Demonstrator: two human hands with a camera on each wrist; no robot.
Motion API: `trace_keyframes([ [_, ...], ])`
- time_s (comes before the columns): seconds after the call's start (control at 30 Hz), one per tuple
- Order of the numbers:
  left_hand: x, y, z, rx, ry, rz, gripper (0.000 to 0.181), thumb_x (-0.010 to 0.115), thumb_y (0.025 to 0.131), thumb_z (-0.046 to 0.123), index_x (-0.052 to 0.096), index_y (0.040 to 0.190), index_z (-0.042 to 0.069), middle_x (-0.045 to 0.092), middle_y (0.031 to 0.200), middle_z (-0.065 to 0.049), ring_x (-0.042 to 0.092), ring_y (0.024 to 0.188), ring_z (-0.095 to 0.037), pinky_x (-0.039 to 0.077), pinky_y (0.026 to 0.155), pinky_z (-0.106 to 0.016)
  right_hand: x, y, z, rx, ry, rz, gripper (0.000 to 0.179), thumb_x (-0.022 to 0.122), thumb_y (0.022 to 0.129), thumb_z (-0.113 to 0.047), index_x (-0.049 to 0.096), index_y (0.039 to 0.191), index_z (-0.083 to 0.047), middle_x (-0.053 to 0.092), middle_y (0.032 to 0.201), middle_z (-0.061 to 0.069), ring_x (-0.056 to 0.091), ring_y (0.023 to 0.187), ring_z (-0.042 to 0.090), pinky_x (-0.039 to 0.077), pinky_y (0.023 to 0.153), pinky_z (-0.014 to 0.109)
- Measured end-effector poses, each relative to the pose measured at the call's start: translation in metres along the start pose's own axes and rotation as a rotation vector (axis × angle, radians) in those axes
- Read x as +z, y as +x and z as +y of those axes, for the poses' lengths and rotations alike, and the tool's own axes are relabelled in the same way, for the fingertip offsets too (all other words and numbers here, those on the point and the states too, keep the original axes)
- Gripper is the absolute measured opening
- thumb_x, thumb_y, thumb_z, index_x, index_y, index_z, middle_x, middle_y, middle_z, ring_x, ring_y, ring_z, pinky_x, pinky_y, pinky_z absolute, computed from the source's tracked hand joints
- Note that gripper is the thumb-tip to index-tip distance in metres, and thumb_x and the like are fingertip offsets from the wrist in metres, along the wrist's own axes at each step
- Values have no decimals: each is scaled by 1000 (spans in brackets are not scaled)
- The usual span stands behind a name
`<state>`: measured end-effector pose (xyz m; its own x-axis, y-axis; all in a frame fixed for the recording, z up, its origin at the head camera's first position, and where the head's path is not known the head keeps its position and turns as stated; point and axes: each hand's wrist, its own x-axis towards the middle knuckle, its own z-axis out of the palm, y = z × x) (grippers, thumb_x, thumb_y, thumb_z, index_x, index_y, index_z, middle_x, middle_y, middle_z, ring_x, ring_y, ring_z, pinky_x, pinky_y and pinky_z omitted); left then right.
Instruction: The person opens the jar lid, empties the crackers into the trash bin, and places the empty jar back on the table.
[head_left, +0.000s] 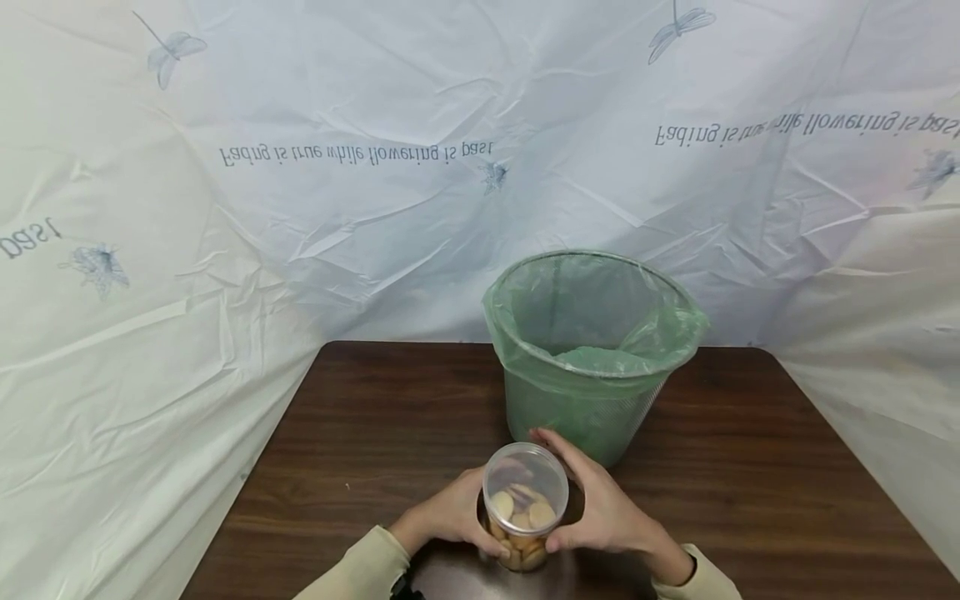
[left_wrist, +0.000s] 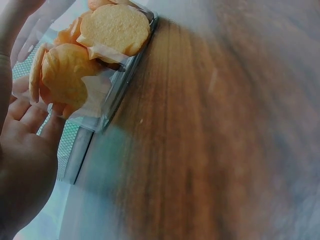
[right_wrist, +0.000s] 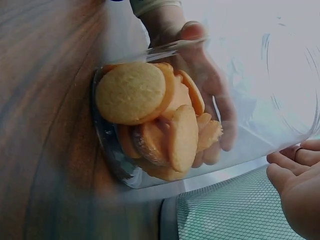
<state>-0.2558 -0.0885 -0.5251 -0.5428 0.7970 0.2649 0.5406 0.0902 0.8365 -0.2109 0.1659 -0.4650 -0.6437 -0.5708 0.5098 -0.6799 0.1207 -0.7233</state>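
Note:
A clear plastic jar (head_left: 526, 469) with a round, see-through top stands on the table close to the person, partly filled with round golden cookies (right_wrist: 131, 93). My left hand (head_left: 455, 507) holds the jar from its left side, thumb at the near wall; in the left wrist view its fingers (left_wrist: 34, 117) lie along the far wall. On the other side, my right hand (head_left: 602, 506) spreads around the jar with a gap at the palm. Its thumb is at the lower near wall, while its fingers (right_wrist: 282, 175) reach the far side near the top.
Just behind the jar and to its right stands a mesh bin (head_left: 573, 412) with a green plastic liner folded over its rim. The dark wooden table (head_left: 375, 417) has rounded far corners. White printed sheeting (head_left: 360, 217) hangs behind and on both sides.

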Motion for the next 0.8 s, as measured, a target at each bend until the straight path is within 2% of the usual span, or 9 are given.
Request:
trace_keyframes([
  [0.13,-1,0,-1,4,-3,-3,102,91,64,25,33,148,20,53,140,1,52,126,-13,41,108,-32,3,-2,1,19,-73,24,111,75,75,-59,20,154,-5,34,155,14,40,139,23,42,107,27],
  [0.37,0,0,-1,1,-18,0,101,91,65,25,34,148,20,53,140,1,53,126,-14,41,109,-33,10,-5,-5,98,-17,67,108,78,76,-52,19,155,-9,33,156,11,40,139,21,44,106,33],
  [0.57,0,0,0,-7,-38,-4,101,91,66,23,33,149,21,51,142,1,51,127,-15,40,109,-34,15,-7,-8,158,-51,88,107,79,74,-53,21,155,-14,36,154,5,47,133,28,46,102,37],
  [0.7,0,0,0,-2,-5,2,103,91,64,26,33,149,21,52,141,2,51,127,-14,41,109,-33,19,-6,-8,166,-67,114,108,84,70,-50,25,154,-15,44,148,4,53,124,34,48,97,39],
  [0.8,0,0,-1,2,5,6,102,92,64,27,34,148,21,52,141,3,52,127,-13,41,109,-33,23,-6,-9,177,-89,143,111,90,64,-42,28,152,-15,48,144,3,55,120,32,49,95,38],
])
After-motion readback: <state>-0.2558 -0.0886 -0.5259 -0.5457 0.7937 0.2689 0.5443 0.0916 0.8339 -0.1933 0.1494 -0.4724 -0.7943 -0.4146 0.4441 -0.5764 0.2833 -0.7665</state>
